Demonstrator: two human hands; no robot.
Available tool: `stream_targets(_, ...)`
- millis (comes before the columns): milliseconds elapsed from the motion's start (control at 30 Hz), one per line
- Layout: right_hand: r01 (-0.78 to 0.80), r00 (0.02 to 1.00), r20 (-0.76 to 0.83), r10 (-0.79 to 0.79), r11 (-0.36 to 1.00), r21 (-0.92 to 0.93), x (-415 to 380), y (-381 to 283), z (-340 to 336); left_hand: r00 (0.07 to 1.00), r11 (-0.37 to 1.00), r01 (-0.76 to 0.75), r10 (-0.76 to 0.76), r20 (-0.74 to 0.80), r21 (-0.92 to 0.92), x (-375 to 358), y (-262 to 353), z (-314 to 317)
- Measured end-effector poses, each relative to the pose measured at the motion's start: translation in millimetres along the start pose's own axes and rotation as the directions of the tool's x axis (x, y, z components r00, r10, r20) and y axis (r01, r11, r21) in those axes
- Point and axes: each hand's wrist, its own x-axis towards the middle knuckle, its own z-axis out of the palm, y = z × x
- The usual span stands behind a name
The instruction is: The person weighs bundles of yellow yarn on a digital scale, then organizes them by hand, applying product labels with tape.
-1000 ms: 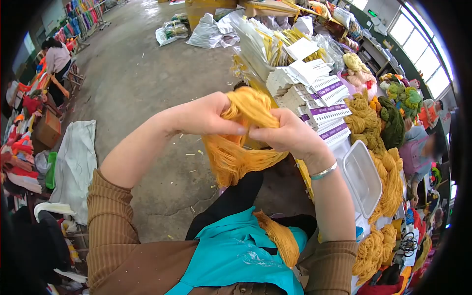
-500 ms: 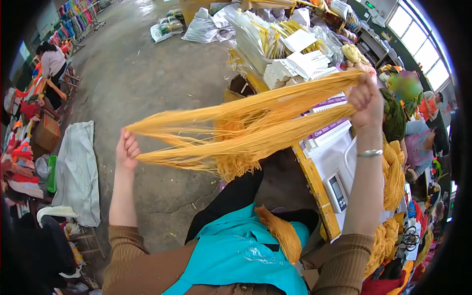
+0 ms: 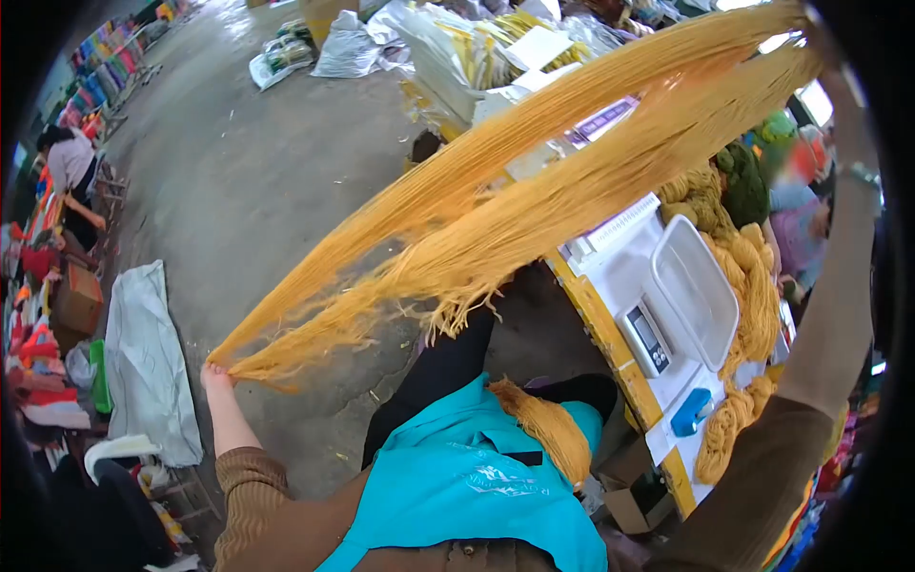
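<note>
A long skein of golden-orange yarn (image 3: 534, 229) stretches slantwise between my hands in two broad bands, with loose frayed ends hanging from the lower band. My left hand (image 3: 217, 375) is closed on its lower left end. High at the upper right, my right hand (image 3: 831, 48) grips the other end; it is blurred and dark at the picture's edge. Another bundle of orange yarn (image 3: 548, 431) lies across my lap on the turquoise apron (image 3: 448, 505).
To my right, a yellow-edged table (image 3: 610, 355) bears a digital scale (image 3: 644, 336), a clear plastic tray (image 3: 703, 296), a blue object (image 3: 690, 412) and yarn skeins (image 3: 753, 286). A grey-white sack (image 3: 152, 362) lies at left. People work at both sides.
My right hand has risen to the upper right and my left hand has dropped down and left. The skein is drawn out longer and steeper, and the tray is uncovered.
</note>
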Motion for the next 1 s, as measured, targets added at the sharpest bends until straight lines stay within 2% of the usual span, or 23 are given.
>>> stream_targets(100,0.096,0.995,0.055,-0.087,0.981,-0.168,-7.0,-40.1,13.2,0.989,0.992,-0.114,0.118,-0.086,0.051,41.3,15.8,-24.0)
stream_targets(200,0.152,0.988,0.084,-0.133,0.942,-0.298,-9.7,-69.7,9.1,0.963,0.963,-0.266,0.268,-0.032,0.052,68.8,34.5,-38.2)
stream_targets(267,0.17,0.985,0.086,-0.149,0.914,-0.369,-11.3,-84.1,0.0,0.947,0.953,-0.293,0.278,0.16,0.079,36.6,36.7,-19.6)
stream_targets(300,0.177,0.984,0.086,-0.155,0.901,-0.397,-10.1,-91.9,-5.9,0.947,0.952,-0.282,0.256,0.196,0.117,32.6,39.6,-11.1)
stream_targets(400,0.186,0.983,0.081,-0.168,0.862,-0.471,-11.4,-111.0,-26.9,0.943,0.954,-0.262,0.221,0.249,0.145,-26.8,31.5,22.6)
stream_targets(433,0.185,0.983,0.076,-0.169,0.853,-0.489,-11.1,-116.2,-34.5,0.93,0.96,-0.25,0.201,0.308,0.126,-23.2,32.4,22.1)
stream_targets(633,0.13,0.991,0.039,-0.129,0.837,-0.532,-14.0,-127.9,-100.3,0.907,0.942,-0.286,0.209,0.365,0.173,-23.6,43.2,30.6)
stream_targets(767,0.008,0.999,0.036,0.007,0.916,-0.401,-35.2,-98.2,-152.5,0.886,0.929,-0.331,0.246,0.393,0.164,-35.4,42.0,42.7)
stream_targets(800,0.07,0.973,0.229,0.013,0.933,-0.352,-51.9,-79.5,-162.7,0.884,0.928,-0.332,0.244,0.398,0.169,-40.5,38.4,47.4)
stream_targets(833,-0.049,0.998,0.012,0.058,0.925,-0.377,-64.2,-61.1,-165.6,0.885,0.932,-0.319,0.228,0.407,0.173,-47.3,32.8,53.9)
stream_targets(867,-0.17,0.974,-0.205,0.097,0.911,-0.375,-74.5,-40.4,-170.0,0.885,0.935,-0.306,0.211,0.415,0.177,-52.9,27.5,59.6)
stream_targets(900,-0.17,0.967,-0.236,0.095,0.932,-0.32,-86.8,-9.0,-185.8,0.883,0.934,-0.307,0.209,0.419,0.181,-56.4,21.8,64.8)
stream_targets(933,-0.216,0.967,-0.205,0.151,0.911,-0.35,-105.3,17.2,-198.2,0.867,0.931,-0.304,0.181,0.465,0.204,-57.7,14.2,69.5)
stream_targets(967,-0.257,0.963,-0.173,0.205,0.887,-0.384,-123.6,43.3,-210.7,0.848,0.926,-0.302,0.151,0.508,0.228,-60.7,7.2,74.8)
stream_targets(1000,-0.326,0.941,-0.093,0.325,0.799,-0.504,-152.2,58.5,-216.3,0.846,0.924,-0.301,0.145,0.514,0.236,-68.9,-1.3,82.9)
